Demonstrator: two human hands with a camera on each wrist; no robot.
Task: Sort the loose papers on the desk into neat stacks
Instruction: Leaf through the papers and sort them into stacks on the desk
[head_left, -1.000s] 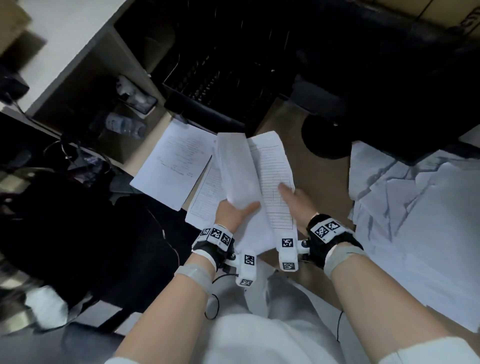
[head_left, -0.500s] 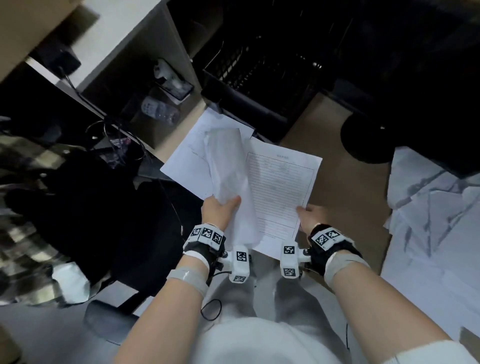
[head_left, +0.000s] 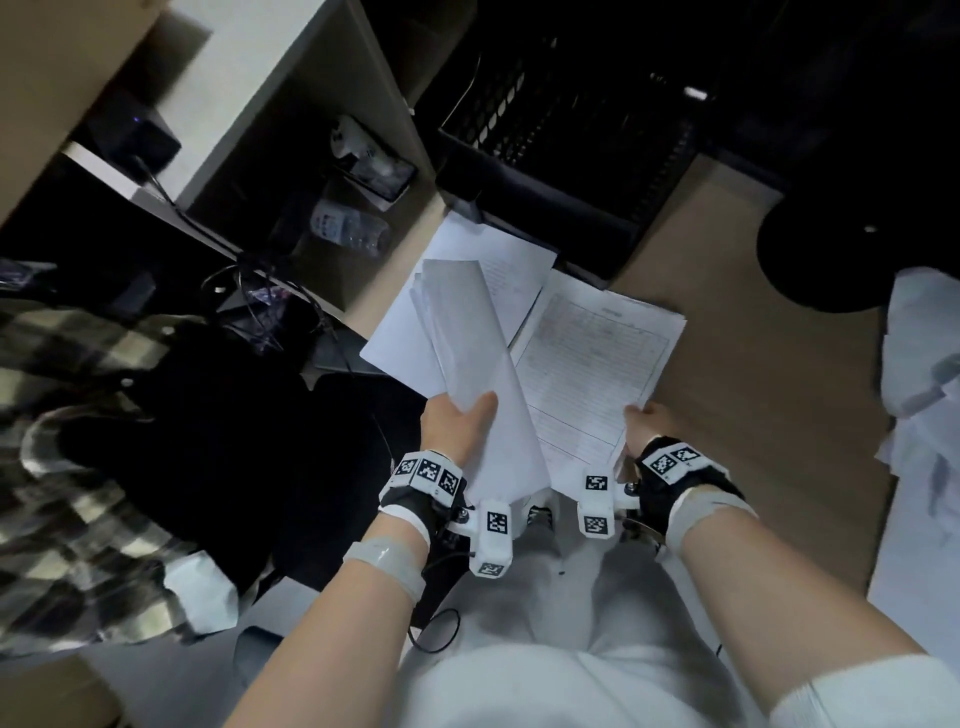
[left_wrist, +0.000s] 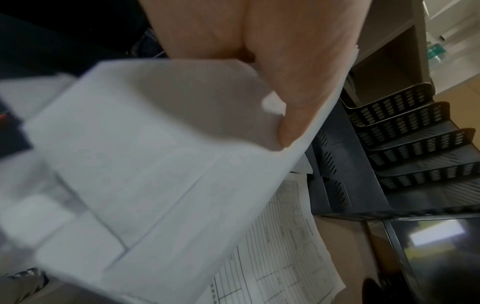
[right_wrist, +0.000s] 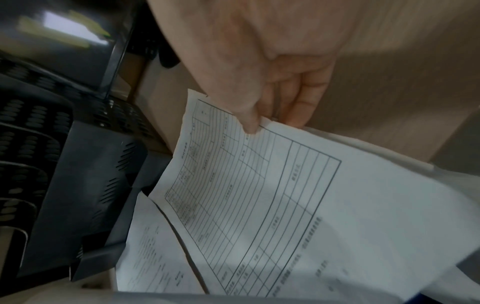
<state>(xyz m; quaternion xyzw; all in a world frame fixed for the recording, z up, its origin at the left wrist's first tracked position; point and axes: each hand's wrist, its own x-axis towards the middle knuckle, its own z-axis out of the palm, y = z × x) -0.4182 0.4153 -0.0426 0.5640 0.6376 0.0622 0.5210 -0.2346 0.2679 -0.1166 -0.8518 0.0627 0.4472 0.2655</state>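
Note:
My left hand (head_left: 460, 423) grips a bundle of white papers (head_left: 470, 358) bent lengthwise, thumb on top; the left wrist view shows the thumb (left_wrist: 298, 96) pressing on the bundle (left_wrist: 155, 164). My right hand (head_left: 647, 423) pinches the near right corner of a printed form sheet (head_left: 597, 374), thumb and fingers (right_wrist: 249, 117) on its edge (right_wrist: 259, 185). The form lies over the wooden desk (head_left: 753, 389) just right of the bundle. Another printed sheet (head_left: 498, 270) lies flat on the desk beneath the bundle, also seen in the right wrist view (right_wrist: 155, 257).
A black tiered paper tray (head_left: 566, 145) stands just beyond the sheets. A heap of loose white papers (head_left: 924, 415) lies at the right edge. A dark round base (head_left: 831, 249) sits behind. Shelves with a bottle (head_left: 348, 228) are at the left; a plaid garment (head_left: 78, 467) hangs nearby.
The form sheet has moved out from the bundle to the right and flattened over the desk; my right hand slid to its near corner. The view shifted left.

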